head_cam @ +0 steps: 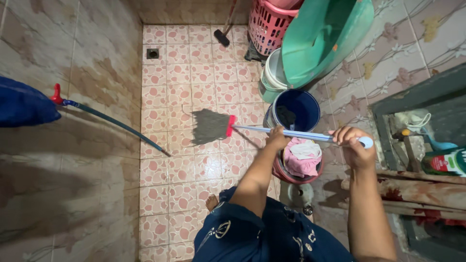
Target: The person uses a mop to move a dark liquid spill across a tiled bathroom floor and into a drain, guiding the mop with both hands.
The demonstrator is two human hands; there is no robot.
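Observation:
I hold a mop by its pale blue and white handle (301, 135) with both hands. My left hand (277, 138) grips the shaft about halfway along. My right hand (352, 143) is closed around the handle's rounded end. The grey mop head (209, 126), with a red clamp (230, 125), lies spread on the pink tiled floor (170, 170) in front of me. My bare foot (211, 202) shows below, beside my dark blue patterned clothing.
A dark blue bucket (296, 109) stands by my left hand, and a red bucket with pink cloth (301, 162) sits under the handle. A white bucket (273, 73), a green tub (323, 36) and a pink basket (267, 24) crowd the right wall. A hose (116, 123) runs off the left wall.

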